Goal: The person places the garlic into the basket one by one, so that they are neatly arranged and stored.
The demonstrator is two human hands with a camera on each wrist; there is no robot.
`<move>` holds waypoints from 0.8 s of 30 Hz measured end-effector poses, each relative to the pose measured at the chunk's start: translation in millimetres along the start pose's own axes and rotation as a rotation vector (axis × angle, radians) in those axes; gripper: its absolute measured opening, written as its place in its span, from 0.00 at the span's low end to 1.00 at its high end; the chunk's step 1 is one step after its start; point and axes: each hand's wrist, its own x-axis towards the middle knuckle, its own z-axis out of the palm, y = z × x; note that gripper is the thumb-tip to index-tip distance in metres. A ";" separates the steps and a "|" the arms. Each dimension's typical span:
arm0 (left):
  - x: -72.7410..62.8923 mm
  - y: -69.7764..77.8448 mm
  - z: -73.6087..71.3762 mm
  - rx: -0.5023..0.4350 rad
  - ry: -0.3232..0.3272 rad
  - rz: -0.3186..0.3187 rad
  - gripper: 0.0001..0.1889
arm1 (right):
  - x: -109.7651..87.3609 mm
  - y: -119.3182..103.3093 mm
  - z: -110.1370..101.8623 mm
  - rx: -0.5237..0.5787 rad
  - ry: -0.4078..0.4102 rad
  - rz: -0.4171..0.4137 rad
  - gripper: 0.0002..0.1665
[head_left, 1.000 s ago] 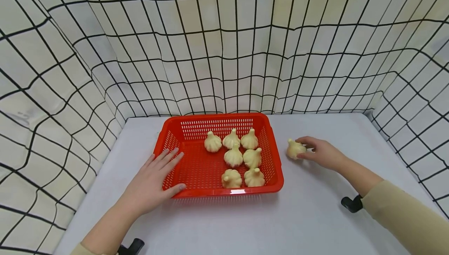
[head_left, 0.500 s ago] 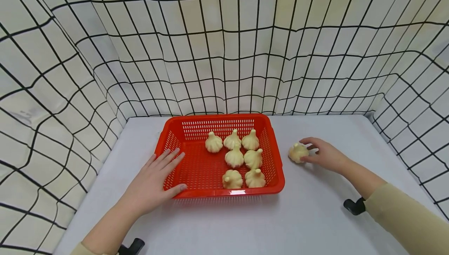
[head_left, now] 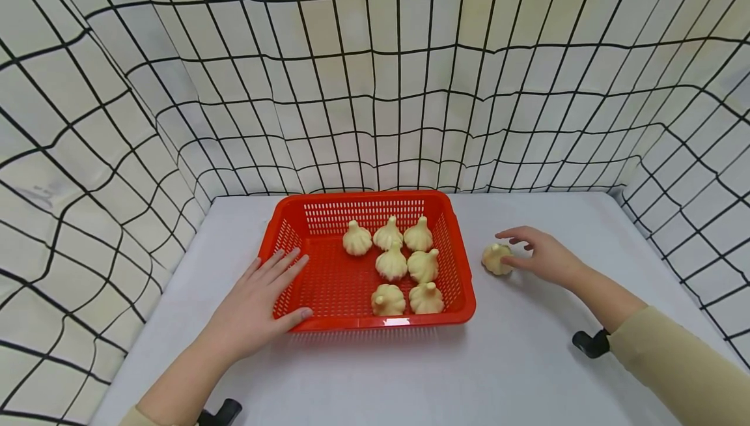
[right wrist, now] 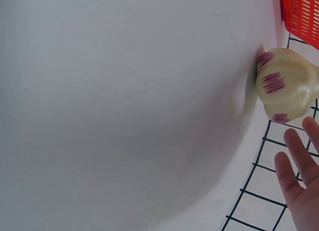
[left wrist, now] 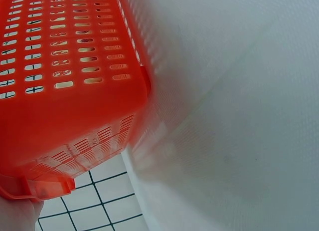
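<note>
A red perforated plastic basket (head_left: 351,324) stands on the white table. Several garlic bulbs (head_left: 390,263) sit in it, toward its middle and right. Over the basket's left rim lies my left hand (head_left: 252,312), its fingers straight and spread and its thumb at the front rim. One more garlic bulb (head_left: 496,259) rests on the table just right of the basket; purple streaks mark the same bulb (right wrist: 284,86) in the right wrist view. My right hand (head_left: 545,256) is beside that bulb with parted fingers, the thumb close to it or touching; I cannot tell which.
Black wire mesh (head_left: 387,87) in front of pale sheeting encloses the table at the back and both sides. White tabletop (head_left: 410,374) extends in front of the basket and to its right.
The right hand's fingers have spread and come away from the loose garlic bulb, which has turned and shifted slightly. My left hand and the basket have stayed in place.
</note>
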 end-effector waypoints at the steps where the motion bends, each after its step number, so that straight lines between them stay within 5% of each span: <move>1: 0.0 0.0 -0.1 0.000 0.001 0.000 0.47 | 0.2 -1.0 -0.6 -0.001 0.007 -0.005 0.31; 24: -0.5 0.9 -1.7 -0.011 -0.001 -0.004 0.46 | 5.9 -10.0 1.3 -0.078 0.049 -0.092 0.18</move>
